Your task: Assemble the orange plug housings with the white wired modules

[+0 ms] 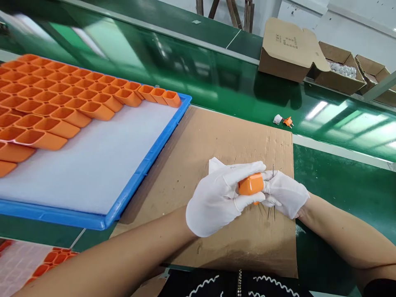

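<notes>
Both my hands wear white gloves and meet over a brown cardboard sheet (216,144). My left hand (216,200) is closed round a small orange plastic shell (250,184), thumb below and fingers above. My right hand (286,194) pinches the shell's right end, and thin metal prongs stick up beside its fingers. A white cloth corner (215,165) shows behind my left hand.
A blue tray (148,159) lined with white foam holds several rows of orange shells (62,103) at the left. A small orange and white part (283,120) lies on the green conveyor belt (201,78). Open cardboard boxes (291,49) stand at the back right.
</notes>
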The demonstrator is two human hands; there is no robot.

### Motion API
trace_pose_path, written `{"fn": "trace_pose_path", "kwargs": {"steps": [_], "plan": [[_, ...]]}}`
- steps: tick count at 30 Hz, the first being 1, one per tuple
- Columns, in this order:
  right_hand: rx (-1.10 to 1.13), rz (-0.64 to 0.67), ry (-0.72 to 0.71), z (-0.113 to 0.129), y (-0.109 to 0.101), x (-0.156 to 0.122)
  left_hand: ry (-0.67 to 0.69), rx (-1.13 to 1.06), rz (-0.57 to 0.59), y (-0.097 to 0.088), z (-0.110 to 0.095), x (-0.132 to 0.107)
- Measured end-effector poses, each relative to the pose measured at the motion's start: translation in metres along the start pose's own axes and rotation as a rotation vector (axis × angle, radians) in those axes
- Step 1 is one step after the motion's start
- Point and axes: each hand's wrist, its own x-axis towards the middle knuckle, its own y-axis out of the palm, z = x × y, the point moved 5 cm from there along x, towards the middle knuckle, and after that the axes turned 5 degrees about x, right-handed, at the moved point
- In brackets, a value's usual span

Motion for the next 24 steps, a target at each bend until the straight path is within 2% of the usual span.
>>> {"fn": "trace_pose_path", "kwargs": {"steps": [5, 11, 14, 17, 21, 24], "plan": [[0.028, 0.025, 0.093, -0.014, 0.002, 0.006, 0.055, 0.133, -0.079, 0.001, -0.007, -0.002], [0.029, 0.029, 0.166, -0.023, 0.004, 0.012, 0.106, 0.122, -0.105, 0.001, -0.014, -0.001], [0.039, -0.008, 0.139, -0.017, 0.003, 0.01, 0.09, 0.111, -0.109, 0.0, -0.012, 0.0], [0.01, -0.124, -0.004, 0.002, 0.001, 0.0, 0.044, 0.128, -0.123, 0.002, -0.003, 0.0], [-0.286, -0.347, -0.414, 0.038, 0.005, -0.026, -0.005, 0.103, -0.123, 0.005, 0.013, 0.001], [-0.512, -0.35, -0.493, 0.052, 0.009, -0.04, -0.078, -0.043, -0.09, 0.005, 0.026, 0.003]]}}
